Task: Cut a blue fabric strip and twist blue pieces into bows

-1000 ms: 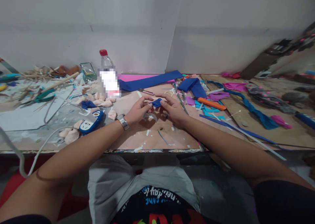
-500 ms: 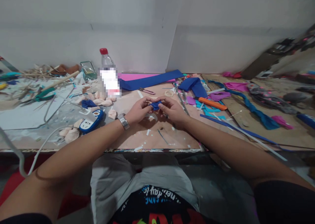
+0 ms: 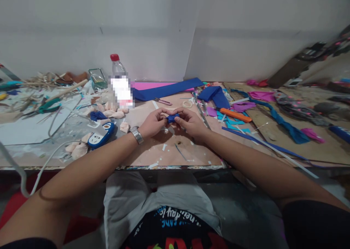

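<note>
Where the left hand and right hand converge over the worktop, their fingers grip the small crumpled blue piece from opposite sides, its long axis apparently running crosswise between them, with neither hand clearly nearer.

scrap between left hand and right hand; socket block far left.

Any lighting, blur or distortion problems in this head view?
Head view: dim, flat light, soft shadow under the hands; bottle partly masked by pixel blocks; right edge smeared, grey strip soft; forearms look stretched by the wide lens; blue piece small, its folds hard to read.
</note>
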